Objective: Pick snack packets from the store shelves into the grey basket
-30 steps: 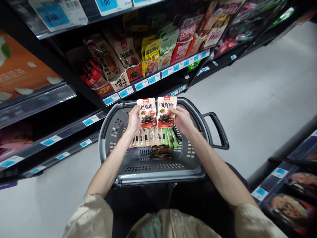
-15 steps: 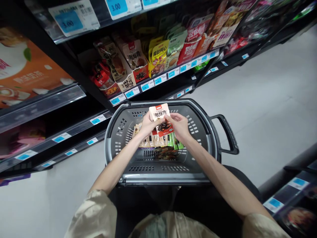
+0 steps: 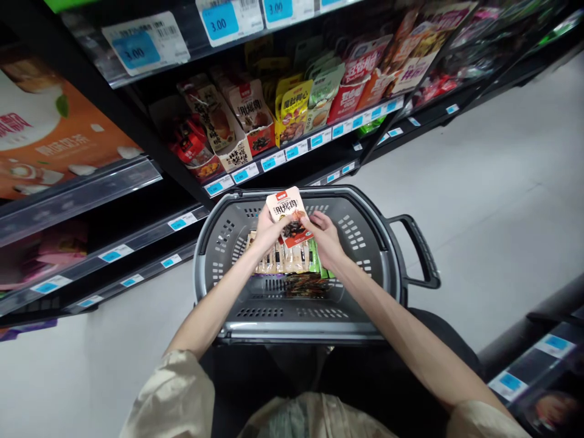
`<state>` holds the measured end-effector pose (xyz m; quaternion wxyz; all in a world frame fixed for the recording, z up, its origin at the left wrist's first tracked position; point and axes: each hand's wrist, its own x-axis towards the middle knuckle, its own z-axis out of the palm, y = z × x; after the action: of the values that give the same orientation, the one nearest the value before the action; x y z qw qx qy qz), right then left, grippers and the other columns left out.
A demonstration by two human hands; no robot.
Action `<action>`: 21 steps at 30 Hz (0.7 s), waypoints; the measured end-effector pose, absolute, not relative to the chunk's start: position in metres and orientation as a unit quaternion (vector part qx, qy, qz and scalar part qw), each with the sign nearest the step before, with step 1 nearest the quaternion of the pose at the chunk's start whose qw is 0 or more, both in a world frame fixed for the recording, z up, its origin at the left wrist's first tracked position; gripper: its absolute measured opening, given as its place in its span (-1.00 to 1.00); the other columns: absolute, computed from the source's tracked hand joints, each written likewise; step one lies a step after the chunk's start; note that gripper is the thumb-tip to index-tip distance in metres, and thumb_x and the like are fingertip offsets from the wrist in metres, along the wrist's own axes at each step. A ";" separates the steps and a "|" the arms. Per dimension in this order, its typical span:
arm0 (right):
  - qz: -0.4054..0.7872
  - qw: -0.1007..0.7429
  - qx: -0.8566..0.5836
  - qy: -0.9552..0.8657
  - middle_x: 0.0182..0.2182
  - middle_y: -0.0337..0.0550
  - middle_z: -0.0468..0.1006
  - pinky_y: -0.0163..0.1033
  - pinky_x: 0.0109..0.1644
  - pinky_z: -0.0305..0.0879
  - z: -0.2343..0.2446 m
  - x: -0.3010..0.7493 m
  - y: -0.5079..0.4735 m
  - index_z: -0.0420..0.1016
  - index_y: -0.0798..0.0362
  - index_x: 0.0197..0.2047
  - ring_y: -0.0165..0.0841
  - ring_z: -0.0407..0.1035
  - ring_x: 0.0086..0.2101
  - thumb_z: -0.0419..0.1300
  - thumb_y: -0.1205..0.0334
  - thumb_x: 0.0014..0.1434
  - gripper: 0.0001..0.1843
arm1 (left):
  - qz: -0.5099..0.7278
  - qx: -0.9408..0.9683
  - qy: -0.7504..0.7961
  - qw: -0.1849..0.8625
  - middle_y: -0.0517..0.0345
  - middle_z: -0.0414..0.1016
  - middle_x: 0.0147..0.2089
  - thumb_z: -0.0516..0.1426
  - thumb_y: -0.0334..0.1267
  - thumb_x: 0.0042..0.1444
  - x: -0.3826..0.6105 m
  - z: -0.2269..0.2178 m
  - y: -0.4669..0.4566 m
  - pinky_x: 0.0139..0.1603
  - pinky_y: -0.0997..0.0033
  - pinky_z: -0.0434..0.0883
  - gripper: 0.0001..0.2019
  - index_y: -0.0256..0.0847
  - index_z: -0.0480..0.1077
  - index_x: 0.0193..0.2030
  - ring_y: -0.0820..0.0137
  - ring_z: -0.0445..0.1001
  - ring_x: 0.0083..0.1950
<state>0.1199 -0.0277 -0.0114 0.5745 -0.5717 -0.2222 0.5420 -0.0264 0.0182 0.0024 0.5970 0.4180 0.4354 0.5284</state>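
Over the basket, my left hand [image 3: 268,230] grips a snack packet [image 3: 286,210] by its left side, thumb across the front. The packet is cream on top and red below, with dark printed characters and a food picture, and it tilts to the left. At its right edge is my right hand [image 3: 327,241], thumb touching the packet and fingers loosely apart. Beneath both hands is the grey plastic shopping basket [image 3: 292,328]. Inside lie several beige packets [image 3: 292,260], green packets [image 3: 314,255] in a row, and dark packets [image 3: 306,285]; the hands partly hide them.
Ahead, a store shelf holds hanging snack packets [image 3: 292,109] above blue and white price tags [image 3: 272,161]. An orange carton [image 3: 68,137] stands at the left. The basket's handle [image 3: 417,252] sticks out right. Another shelf edge [image 3: 533,359] is at lower right.
The packet has shifted slightly left and tilted more, moving with my left hand. My right hand's fingers have loosened beside it. The view has shifted a little.
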 end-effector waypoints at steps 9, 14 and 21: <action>0.724 0.525 -0.431 -0.122 -0.06 -0.27 0.69 -0.12 0.04 0.47 -0.004 0.095 -0.049 0.61 -0.11 -0.12 -0.27 0.53 -0.08 0.58 -0.04 -0.05 -0.54 | 0.558 0.398 0.423 0.592 0.07 0.66 -0.03 0.41 -0.27 -0.11 -0.024 -0.007 0.018 0.12 0.22 0.50 -0.51 -0.19 0.45 0.00 0.24 0.63 -0.02; 0.710 0.537 -0.438 -0.124 -0.10 -0.32 0.70 -0.16 0.00 0.43 -0.009 0.093 -0.051 0.60 -0.13 -0.12 -0.32 0.54 -0.14 0.59 0.01 -0.07 -0.54 | 0.549 0.408 0.435 0.585 0.03 0.68 -0.07 0.48 -0.13 -0.14 -0.021 -0.002 0.013 0.06 0.22 0.53 -0.47 -0.20 0.46 -0.04 0.23 0.64 -0.06; 0.683 0.548 -0.458 -0.152 -0.16 -0.34 0.67 -0.20 -0.05 0.43 -0.007 0.089 -0.053 0.53 -0.11 -0.17 -0.35 0.52 -0.20 0.60 0.06 -0.14 -0.51 | 0.544 0.414 0.448 0.576 0.02 0.67 -0.06 0.50 -0.10 -0.16 -0.023 0.002 0.012 0.04 0.24 0.54 -0.42 -0.20 0.45 -0.02 0.24 0.64 -0.06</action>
<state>0.0894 -0.0532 -0.0067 0.5479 -0.4579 -0.1517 0.6835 -0.0228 0.0117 0.0018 0.5762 0.4141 0.4479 0.5439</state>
